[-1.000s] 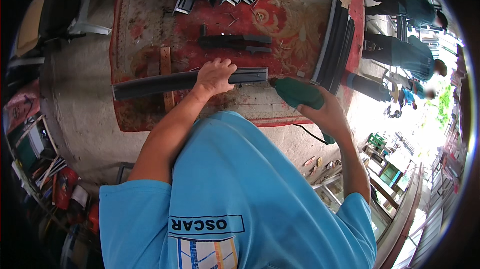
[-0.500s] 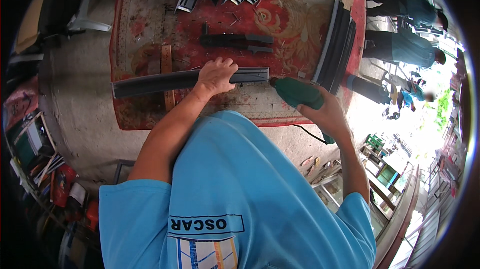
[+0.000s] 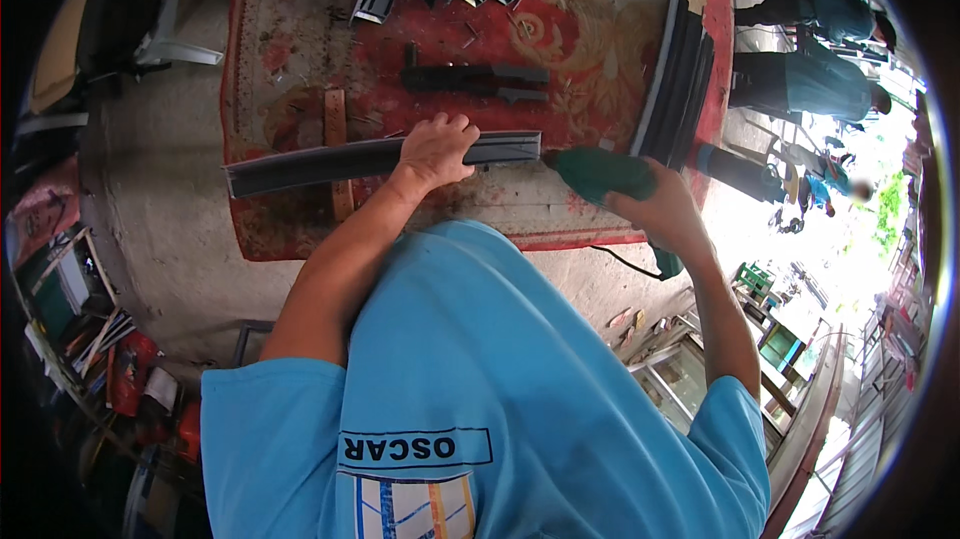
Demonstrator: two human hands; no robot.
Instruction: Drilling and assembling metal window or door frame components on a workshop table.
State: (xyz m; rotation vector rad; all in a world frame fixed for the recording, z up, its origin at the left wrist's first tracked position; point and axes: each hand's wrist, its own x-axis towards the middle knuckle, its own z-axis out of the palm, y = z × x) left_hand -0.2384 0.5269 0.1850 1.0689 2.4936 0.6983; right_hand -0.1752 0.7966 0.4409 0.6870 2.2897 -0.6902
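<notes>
Workshop w/ concrete floor (image 3: pixel 180 279): L hand (image 3: pixel 438 152) clamped round dark profile (image 3: pixel 310 169) lying on bench (image 3: pixel 280 239) topped w/ red floral carpet (image 3: pixel 600 39); R hand (image 3: pixel 665 209) wrapped round green power tool (image 3: pixel 605 175), tip by profile's R end, contact unclear. Profile's L end reaches bench edge; carpet spans betw. profile & black tool (image 3: pixel 455 77) beyond. Co-workers (image 3: pixel 828 87) stand well R of profile. Blue shirt (image 3: pixel 470 339), nearer than profile, bears boxed lettering.

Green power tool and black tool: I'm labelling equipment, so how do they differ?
The green power tool is held in the right hand; the black tool lies on the carpet. The green power tool has a cord; the black tool shows none. Both are hand tools.
</notes>
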